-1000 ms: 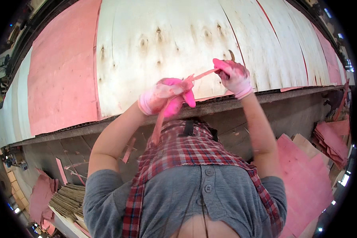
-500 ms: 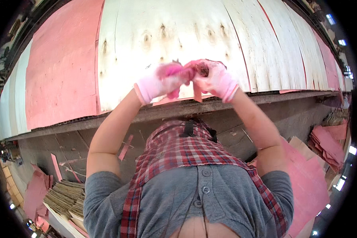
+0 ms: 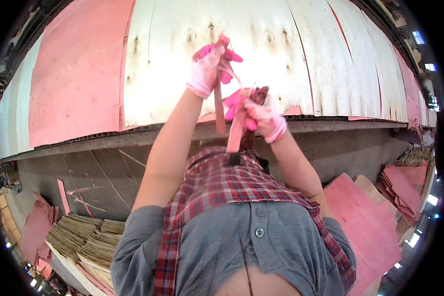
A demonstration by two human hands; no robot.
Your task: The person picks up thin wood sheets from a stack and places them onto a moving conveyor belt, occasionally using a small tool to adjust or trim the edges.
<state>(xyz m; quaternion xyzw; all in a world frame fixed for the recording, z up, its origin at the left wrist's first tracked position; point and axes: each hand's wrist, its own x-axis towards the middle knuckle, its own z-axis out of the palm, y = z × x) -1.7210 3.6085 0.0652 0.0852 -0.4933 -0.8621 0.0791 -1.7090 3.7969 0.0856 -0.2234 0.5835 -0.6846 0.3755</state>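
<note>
My left hand (image 3: pixel 208 69), in a pink-stained white glove, is closed around a narrow pinkish-brown veneer strip (image 3: pixel 219 111) that hangs down past the table edge. Lower and to its right, my right hand (image 3: pixel 266 117), gloved the same way, grips a wider pink veneer strip (image 3: pixel 236 133). A dark reddish-brown, rough-ended piece (image 3: pixel 260 94) sticks up from that right hand; its kind is unclear. Between the hands runs a thin pale sliver (image 3: pixel 236 73). Both hands are above the near part of a pale veneer sheet (image 3: pixel 172 74) with dark knots.
A pink sheet (image 3: pixel 79 74) lies to the left, and further pale sheets (image 3: pixel 350 64) overlap at right. The table edge (image 3: pixel 167 137) runs before me. Stacked veneer (image 3: pixel 84 237) stands lower left; large pink sheets (image 3: pixel 362 227) are lower right. Scraps litter the floor (image 3: pixel 118 182).
My hands have moved apart: the left went up and away, the right came slightly lower. Two hanging strips now show separately, one at each hand.
</note>
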